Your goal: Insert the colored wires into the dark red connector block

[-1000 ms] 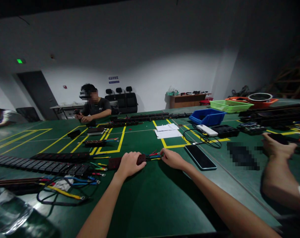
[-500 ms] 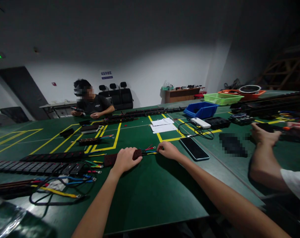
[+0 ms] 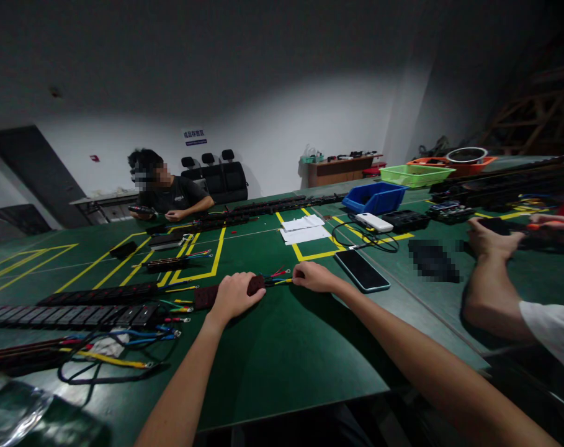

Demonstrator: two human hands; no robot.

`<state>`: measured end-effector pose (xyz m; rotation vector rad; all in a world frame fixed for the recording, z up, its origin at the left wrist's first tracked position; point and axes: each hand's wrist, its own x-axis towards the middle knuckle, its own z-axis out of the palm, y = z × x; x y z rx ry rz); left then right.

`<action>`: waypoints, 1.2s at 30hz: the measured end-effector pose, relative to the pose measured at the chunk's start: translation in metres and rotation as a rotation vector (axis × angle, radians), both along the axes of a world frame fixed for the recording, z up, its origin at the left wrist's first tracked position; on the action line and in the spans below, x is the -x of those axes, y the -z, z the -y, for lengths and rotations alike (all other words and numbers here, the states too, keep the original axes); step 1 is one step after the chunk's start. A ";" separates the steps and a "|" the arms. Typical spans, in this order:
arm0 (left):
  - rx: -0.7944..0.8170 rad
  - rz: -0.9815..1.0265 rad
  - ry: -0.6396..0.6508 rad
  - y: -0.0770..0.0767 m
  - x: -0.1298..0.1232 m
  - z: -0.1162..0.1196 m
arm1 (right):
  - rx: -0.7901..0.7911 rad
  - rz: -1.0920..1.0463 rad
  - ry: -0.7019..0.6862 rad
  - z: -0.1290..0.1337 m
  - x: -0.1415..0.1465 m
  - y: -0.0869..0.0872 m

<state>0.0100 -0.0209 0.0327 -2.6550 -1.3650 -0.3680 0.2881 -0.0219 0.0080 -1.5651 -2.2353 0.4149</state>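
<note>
My left hand [image 3: 237, 293] is wrapped over a dark red block with a perforated top [image 3: 204, 297], pressing it to the green table; the thumb lies along its near side and the palm covers its middle. Coloured wires [image 3: 275, 280] come out of the block's right end, and a red one carries a ring terminal. At the tip of the yellow-green wire [image 3: 284, 281], my right hand [image 3: 313, 277] is closed in a pinch; the fingers hide the wire's end. A phone with a dark screen [image 3: 362, 270] lies just right of that hand.
Long black strips [image 3: 72, 315] with wires and ring terminals lie at the left. White papers [image 3: 304, 234], a blue bin [image 3: 373, 198] and a white power bank [image 3: 375, 223] are farther back. A co-worker's hand [image 3: 494, 239] holds a dark object at right; another person [image 3: 172, 194] sits opposite.
The whole view has shifted slightly, with the background moving left and up. Both hands keep their holds on the block and wires. The blue wire shows less beside my right fingers.
</note>
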 end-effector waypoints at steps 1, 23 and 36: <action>0.001 -0.001 0.001 0.000 0.000 0.000 | -0.001 0.004 0.000 0.000 0.000 0.000; 0.006 0.006 -0.012 0.002 -0.001 0.000 | -0.010 0.162 0.211 0.006 0.017 0.004; -0.023 0.005 0.016 0.003 0.001 -0.001 | -0.021 0.022 0.108 0.003 0.010 0.003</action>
